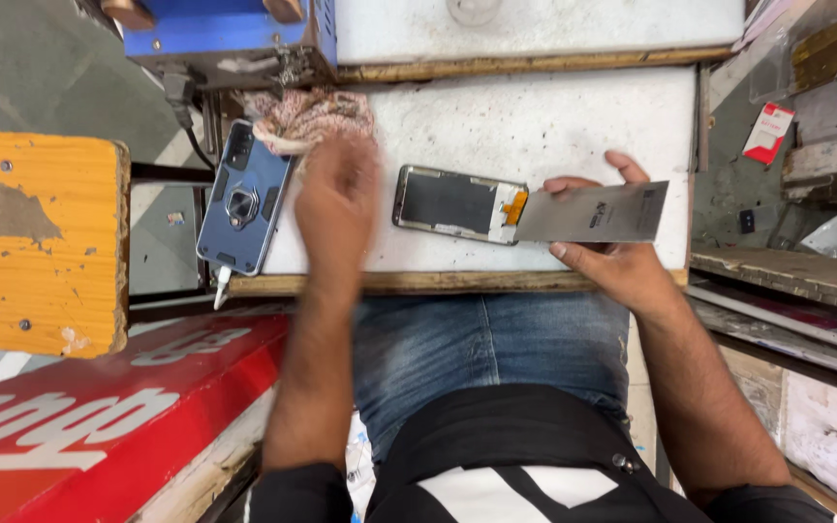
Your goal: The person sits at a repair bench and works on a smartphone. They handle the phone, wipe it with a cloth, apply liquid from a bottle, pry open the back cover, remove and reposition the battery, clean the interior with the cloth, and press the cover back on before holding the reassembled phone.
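A red sign board with white lettering (99, 407) lies at your lower left, slanted beside your knee. A small red-and-white card package (767, 133) leans against the wall at your upper right.

Your right hand (612, 254) rests at the near right edge of the white, scuffed stone tabletop (554, 126). Its grip is clamped on a flat, grey, rectangular display panel (593, 213): the thumb lies under the near edge, the fingers curl over the far edge. The panel lies open like a flap, joined by an orange flex strip (515, 206) to a silver-rimmed phone frame with a dark interior (448, 203). The frame lies flat on the tabletop, just left of the panel.

Your left hand (336, 199) is blurred above the tabletop, between the frame and a blue phone in a rugged case with a ring holder (246, 199). You cannot tell whether its grip is apart or together. The blue phone overhangs the left edge of the tabletop. A crumpled pink patterned cloth (307, 116) sits just beyond the left hand. A worn yellow wooden board (36, 242) stands at the far left, well apart from the tabletop.
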